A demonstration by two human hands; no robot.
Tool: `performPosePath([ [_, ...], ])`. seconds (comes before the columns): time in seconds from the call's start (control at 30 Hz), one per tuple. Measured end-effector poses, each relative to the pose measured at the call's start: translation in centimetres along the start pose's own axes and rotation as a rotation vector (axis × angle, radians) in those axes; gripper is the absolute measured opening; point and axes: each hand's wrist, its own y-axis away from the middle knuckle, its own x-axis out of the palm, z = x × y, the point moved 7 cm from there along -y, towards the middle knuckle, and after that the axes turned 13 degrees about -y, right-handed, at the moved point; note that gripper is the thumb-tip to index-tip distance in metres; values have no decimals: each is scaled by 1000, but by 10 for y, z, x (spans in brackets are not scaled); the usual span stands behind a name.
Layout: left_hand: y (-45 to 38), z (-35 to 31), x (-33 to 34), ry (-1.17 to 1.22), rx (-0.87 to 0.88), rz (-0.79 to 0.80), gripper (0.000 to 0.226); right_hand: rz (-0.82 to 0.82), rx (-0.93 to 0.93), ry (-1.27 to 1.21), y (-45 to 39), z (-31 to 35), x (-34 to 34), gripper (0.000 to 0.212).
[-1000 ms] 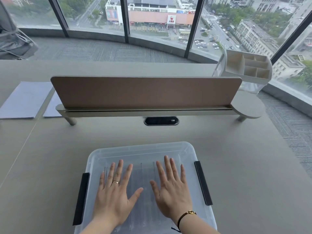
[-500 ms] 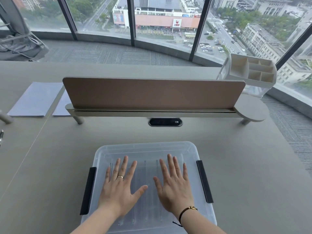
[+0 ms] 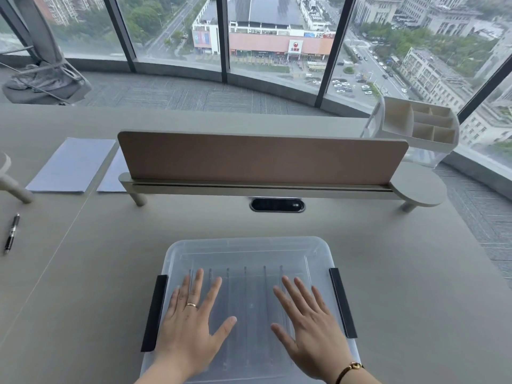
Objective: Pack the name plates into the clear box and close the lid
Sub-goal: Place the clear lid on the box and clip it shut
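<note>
The clear box (image 3: 249,250) stands on the table in front of me with its translucent lid on. A black latch (image 3: 154,313) runs along its left side and another black latch (image 3: 342,302) along its right. Through the lid I make out several thin clear name plates (image 3: 245,295) standing in a row. My left hand (image 3: 194,325) lies flat on the left half of the lid, fingers spread, a ring on one finger. My right hand (image 3: 307,328) lies flat on the right half, fingers spread, a bracelet at the wrist.
A desk divider panel (image 3: 260,159) on a raised shelf crosses the table behind the box, with a cable port (image 3: 277,205) below it. Papers (image 3: 72,164) lie at the far left, a pen (image 3: 11,232) near the left edge. A white organizer (image 3: 418,124) stands far right.
My hands have slid apart on the lid, the left toward the left latch and the right toward the right latch. The camera view has shifted, bringing the pen into sight.
</note>
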Motion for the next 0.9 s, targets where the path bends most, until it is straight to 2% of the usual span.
performPosePath([
  [0.1,-3,-1,7,-48,4,26,88,8,25,15,-2,-3,4,69],
  [0.27,-8,-2,8,-115,32,-43,91,5,23,10,-4,-2,7,69],
  [0.5,-10,-1,7,-120,44,3,91,7,38,23,-5,-1,5,67],
  [0.77,-6,0,-4,-39,73,44,91,39,57,99,-2,-2,6,68],
  [0.9,2,6,-10,18,141,75,82,96,100,95,6,1,11,71],
])
